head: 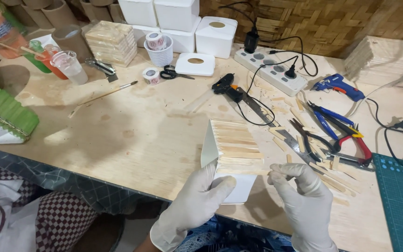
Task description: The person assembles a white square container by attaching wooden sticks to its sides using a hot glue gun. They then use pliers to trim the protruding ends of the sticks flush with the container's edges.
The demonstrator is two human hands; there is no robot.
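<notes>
Status, left to right: our left hand [197,198] grips the white plastic box [232,184] at the bench [131,135] front edge. Upper face is clad in thin wooden sticks [234,142], roughly nine rows by our count; the near white side is still bare. Right hand [304,193] pinches one more stick [246,171] against the lowest row. Count: two gloved hands, one box in work, two glue guns (black, blue) to the right.

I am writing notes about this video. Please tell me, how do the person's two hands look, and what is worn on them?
Both the left hand and the right hand wear thin, whitish disposable gloves that wrinkle at the fingers and reach past the wrists. The cuffs sit loose. No sleeves, watch or markings show.
</notes>
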